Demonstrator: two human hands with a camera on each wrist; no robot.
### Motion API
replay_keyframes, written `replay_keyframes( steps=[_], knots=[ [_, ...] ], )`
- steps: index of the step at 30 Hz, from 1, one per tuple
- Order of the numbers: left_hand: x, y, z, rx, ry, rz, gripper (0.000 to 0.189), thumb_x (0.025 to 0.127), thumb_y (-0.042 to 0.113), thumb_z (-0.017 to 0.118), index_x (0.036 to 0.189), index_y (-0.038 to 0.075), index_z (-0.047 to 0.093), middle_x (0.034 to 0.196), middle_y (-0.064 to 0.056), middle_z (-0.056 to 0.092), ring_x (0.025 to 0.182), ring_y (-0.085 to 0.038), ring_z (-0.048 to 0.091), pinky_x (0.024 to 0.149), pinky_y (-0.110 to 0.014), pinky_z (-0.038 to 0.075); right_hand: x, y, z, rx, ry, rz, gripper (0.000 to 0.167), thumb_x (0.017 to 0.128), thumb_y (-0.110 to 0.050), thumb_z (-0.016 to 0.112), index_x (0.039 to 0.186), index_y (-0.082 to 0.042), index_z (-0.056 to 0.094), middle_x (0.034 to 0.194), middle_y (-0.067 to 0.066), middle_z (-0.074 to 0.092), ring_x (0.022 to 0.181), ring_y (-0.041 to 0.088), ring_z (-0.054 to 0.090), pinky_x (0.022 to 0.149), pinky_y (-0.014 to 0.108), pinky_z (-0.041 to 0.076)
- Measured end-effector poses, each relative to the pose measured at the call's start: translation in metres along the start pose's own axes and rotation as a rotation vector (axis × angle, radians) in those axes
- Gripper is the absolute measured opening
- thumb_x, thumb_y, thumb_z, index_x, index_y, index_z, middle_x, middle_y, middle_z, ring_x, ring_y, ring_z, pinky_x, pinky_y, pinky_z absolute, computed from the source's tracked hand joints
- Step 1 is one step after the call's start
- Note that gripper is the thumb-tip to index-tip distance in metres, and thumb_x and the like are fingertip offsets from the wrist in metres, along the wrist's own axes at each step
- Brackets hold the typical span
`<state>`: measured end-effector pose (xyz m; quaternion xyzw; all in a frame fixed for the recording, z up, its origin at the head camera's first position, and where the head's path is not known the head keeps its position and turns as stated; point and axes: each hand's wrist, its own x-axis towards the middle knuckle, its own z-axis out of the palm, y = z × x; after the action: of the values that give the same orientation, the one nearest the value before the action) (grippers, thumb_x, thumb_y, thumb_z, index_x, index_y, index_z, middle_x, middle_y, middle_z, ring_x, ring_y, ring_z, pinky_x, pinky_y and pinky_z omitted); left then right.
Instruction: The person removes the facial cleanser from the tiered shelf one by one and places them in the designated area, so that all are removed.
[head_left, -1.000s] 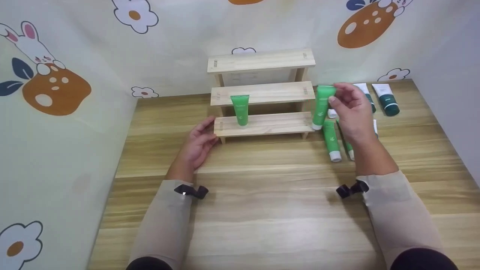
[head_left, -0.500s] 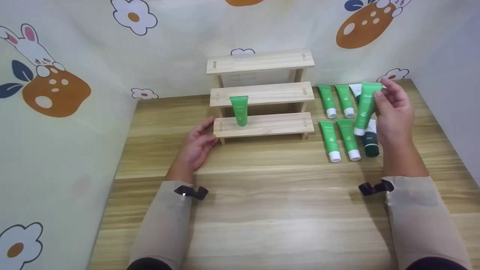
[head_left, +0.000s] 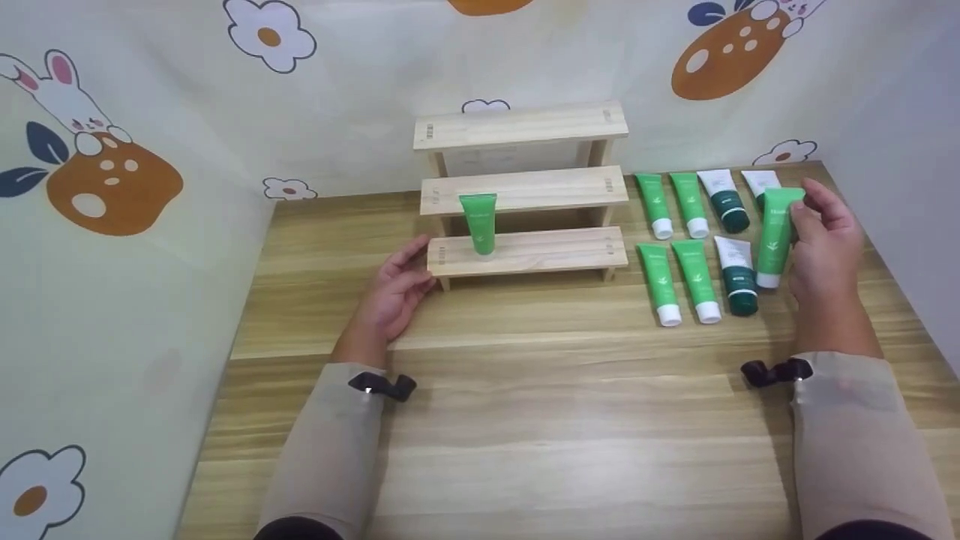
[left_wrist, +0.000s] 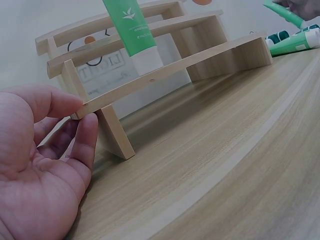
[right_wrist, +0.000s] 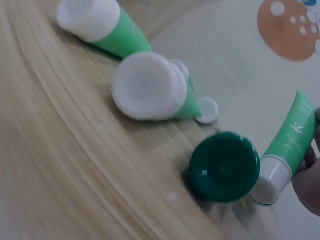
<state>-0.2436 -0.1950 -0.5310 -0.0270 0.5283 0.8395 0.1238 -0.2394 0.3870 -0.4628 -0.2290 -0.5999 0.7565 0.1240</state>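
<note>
In the head view, a green squeeze tube (head_left: 780, 232) with a white cap is held cap down by my right hand (head_left: 831, 244), pinched near its flat top end. It covers part of a white and dark green tube (head_left: 760, 180) behind it. My left hand (head_left: 390, 292) grips the left end of the lowest step of a three-tier wooden display stand (head_left: 555, 251). In the left wrist view, its fingertips lie above and below the corner of the board (left_wrist: 117, 95). Another green tube (head_left: 481, 223) stands cap down on that step, towards the left.
Right of the stand, several green tubes (head_left: 660, 285) lie in two rows on the wood-grain table (head_left: 570, 420). Beside them lie white and dark green tubes (head_left: 739, 277). A patterned wall covering (head_left: 360, 97) rises behind the stand.
My right hand has carried the green tube from beside the stand rightwards, past the rows of lying tubes, and now holds it lower at the right. The left hand stays on the stand.
</note>
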Motion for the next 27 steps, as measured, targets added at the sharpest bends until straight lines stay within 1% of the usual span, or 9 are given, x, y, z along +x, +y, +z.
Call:
replay_keyframes(
  steps=[2, 4, 6, 9, 13, 17, 19, 24, 27],
  knots=[
    [0.0, 0.0, 0.0, 0.002, 0.003, 0.0, 0.071, 0.097, -0.014, 0.055, 0.163, 0.007, 0.042, 0.165, -0.003, 0.045, 0.12, -0.014, 0.062, 0.092, -0.022, 0.059, 0.004, 0.003, -0.006, -0.002, -0.002, 0.017, 0.049, 0.101, -0.026, 0.073, 0.148, -0.031, 0.063, 0.151, -0.013, 0.049, 0.145, 0.005, 0.041, 0.127, 0.019, 0.035],
    [0.0, 0.001, 0.001, 0.009, 0.009, -0.003, 0.07, 0.097, -0.014, 0.055, 0.162, 0.007, 0.043, 0.163, -0.003, 0.046, 0.12, -0.014, 0.062, 0.091, -0.022, 0.059, 0.008, 0.007, -0.012, -0.017, -0.003, 0.02, 0.049, 0.1, -0.025, 0.074, 0.148, -0.031, 0.064, 0.151, -0.013, 0.049, 0.144, 0.005, 0.042, 0.121, 0.016, 0.041],
    [0.0, 0.001, 0.001, 0.016, 0.016, -0.006, 0.069, 0.097, -0.014, 0.055, 0.162, 0.007, 0.045, 0.162, -0.003, 0.046, 0.12, -0.015, 0.061, 0.091, -0.022, 0.059, 0.012, 0.01, -0.019, -0.02, -0.007, 0.02, 0.05, 0.099, -0.021, 0.076, 0.147, -0.03, 0.064, 0.149, -0.013, 0.05, 0.14, 0.004, 0.042, 0.113, 0.014, 0.046],
    [0.001, 0.001, 0.0, 0.026, 0.022, -0.01, 0.069, 0.097, -0.014, 0.055, 0.161, 0.008, 0.046, 0.162, -0.003, 0.046, 0.122, -0.015, 0.061, 0.092, -0.022, 0.059, 0.017, 0.015, -0.027, -0.039, -0.01, 0.01, 0.05, 0.098, -0.017, 0.077, 0.146, -0.028, 0.065, 0.147, -0.011, 0.054, 0.137, 0.005, 0.044, 0.106, 0.013, 0.048],
    [0.001, 0.0, 0.0, 0.017, 0.02, -0.008, 0.069, 0.096, -0.015, 0.054, 0.161, 0.008, 0.046, 0.164, -0.003, 0.045, 0.124, -0.015, 0.061, 0.092, -0.022, 0.059, 0.021, 0.02, -0.031, -0.094, -0.009, 0.0, 0.048, 0.098, -0.015, 0.077, 0.144, -0.024, 0.066, 0.146, -0.009, 0.062, 0.136, 0.005, 0.049, 0.111, 0.015, 0.043],
    [0.001, 0.0, 0.0, 0.004, 0.02, -0.003, 0.069, 0.096, -0.016, 0.054, 0.16, 0.008, 0.046, 0.164, -0.003, 0.046, 0.123, -0.015, 0.062, 0.091, -0.022, 0.059, 0.023, 0.023, -0.033, -0.15, -0.001, -0.005, 0.046, 0.098, -0.016, 0.076, 0.143, -0.023, 0.067, 0.141, -0.009, 0.066, 0.133, 0.005, 0.053, 0.111, 0.016, 0.041],
    [0.0, 0.0, -0.001, 0.007, 0.02, -0.003, 0.069, 0.096, -0.015, 0.054, 0.161, 0.008, 0.046, 0.163, -0.002, 0.046, 0.122, -0.015, 0.062, 0.091, -0.022, 0.059, 0.023, 0.025, -0.033, -0.173, 0.002, -0.005, 0.046, 0.099, -0.016, 0.076, 0.143, -0.023, 0.066, 0.138, -0.01, 0.067, 0.131, 0.004, 0.054, 0.111, 0.016, 0.041],
    [0.001, 0.0, -0.002, 0.014, 0.025, -0.004, 0.068, 0.096, -0.015, 0.055, 0.16, 0.007, 0.047, 0.16, -0.001, 0.048, 0.121, -0.014, 0.062, 0.091, -0.022, 0.059, 0.023, 0.027, -0.033, -0.259, -0.009, 0.023, 0.047, 0.102, -0.015, 0.071, 0.147, -0.026, 0.063, 0.135, -0.015, 0.066, 0.13, 0.004, 0.052, 0.121, 0.021, 0.037],
    [0.001, 0.0, -0.001, 0.011, 0.027, -0.006, 0.068, 0.095, -0.016, 0.055, 0.159, 0.008, 0.047, 0.161, -0.001, 0.048, 0.121, -0.014, 0.062, 0.091, -0.022, 0.059, 0.024, 0.028, -0.034, -0.302, -0.016, 0.029, 0.047, 0.104, -0.01, 0.067, 0.148, -0.026, 0.062, 0.134, -0.017, 0.065, 0.126, 0.004, 0.053, 0.118, 0.021, 0.039]
  ],
)
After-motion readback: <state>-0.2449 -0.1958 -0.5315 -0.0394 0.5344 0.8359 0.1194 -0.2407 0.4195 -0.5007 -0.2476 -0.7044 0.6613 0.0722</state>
